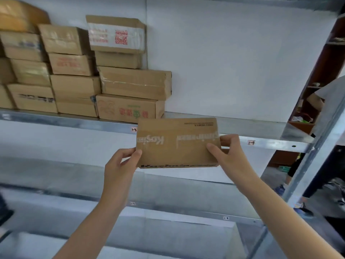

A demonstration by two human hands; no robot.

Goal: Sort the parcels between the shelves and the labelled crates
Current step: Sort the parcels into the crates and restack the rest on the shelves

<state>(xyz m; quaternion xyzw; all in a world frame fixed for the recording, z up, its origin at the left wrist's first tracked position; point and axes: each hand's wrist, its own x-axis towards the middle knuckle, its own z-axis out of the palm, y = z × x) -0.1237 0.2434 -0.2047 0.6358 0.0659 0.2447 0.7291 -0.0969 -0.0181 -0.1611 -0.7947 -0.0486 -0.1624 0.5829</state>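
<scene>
I hold a flat brown cardboard parcel (177, 143) with taped white lettering up in front of the metal shelf's (242, 126) front edge. My left hand (121, 161) grips its lower left corner, thumb on the front face. My right hand (226, 154) grips its right edge, thumb across the front and fingers behind. The parcel hangs in the air, just right of the stacked parcels (104, 75) on that shelf. No crate is in view.
Several brown boxes are piled on the shelf's left half, up to three or more high. The shelf's right half is bare metal. Lower shelves (168, 208) lie beneath. A metal upright (317, 146) stands at right, with a person (332, 128) beyond it.
</scene>
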